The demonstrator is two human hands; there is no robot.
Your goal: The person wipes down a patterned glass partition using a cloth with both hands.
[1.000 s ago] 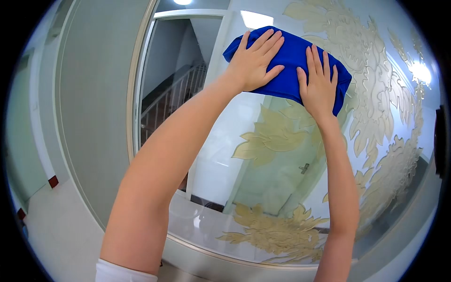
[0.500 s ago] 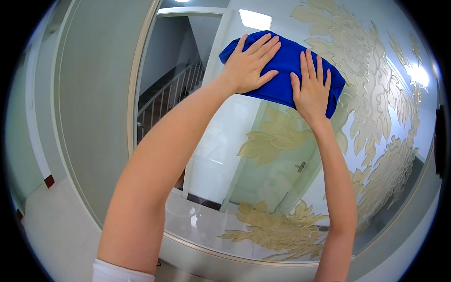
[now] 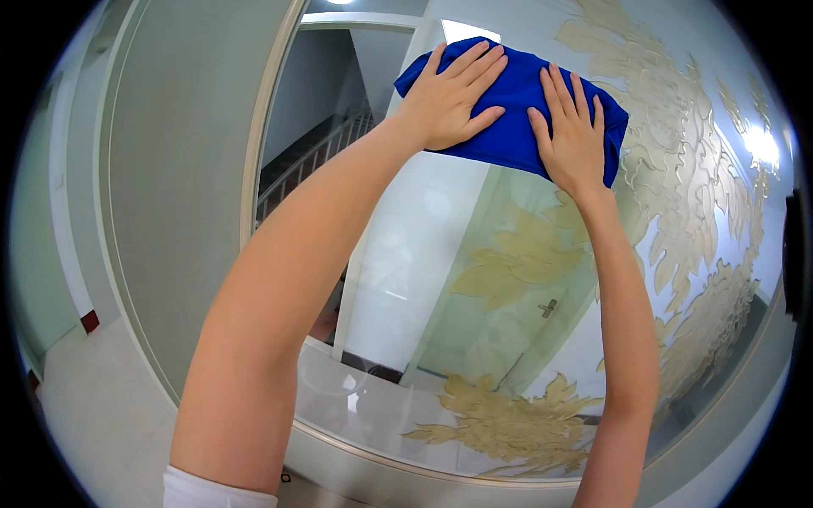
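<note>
A blue cloth lies spread against the upper part of a glass pane with gold flower patterns. My left hand presses flat on the cloth's left part, fingers spread and pointing up to the right. On the cloth's right part rests my right hand, palm down, with its fingers stretched upward and the thumb apart. Both palms are hidden against the cloth. The cloth's lower edge hangs just below my left thumb.
A pale frame borders the glass on the left, beside a grey-green panel. Through or in the glass show a stair railing, a green door with a handle and a bright lamp. Pale floor lies at lower left.
Both hands and the cloth first shifted slightly down and left in view, then up and a little right. The view of the glass and frame has also shifted. Both hands have stayed on the cloth.
</note>
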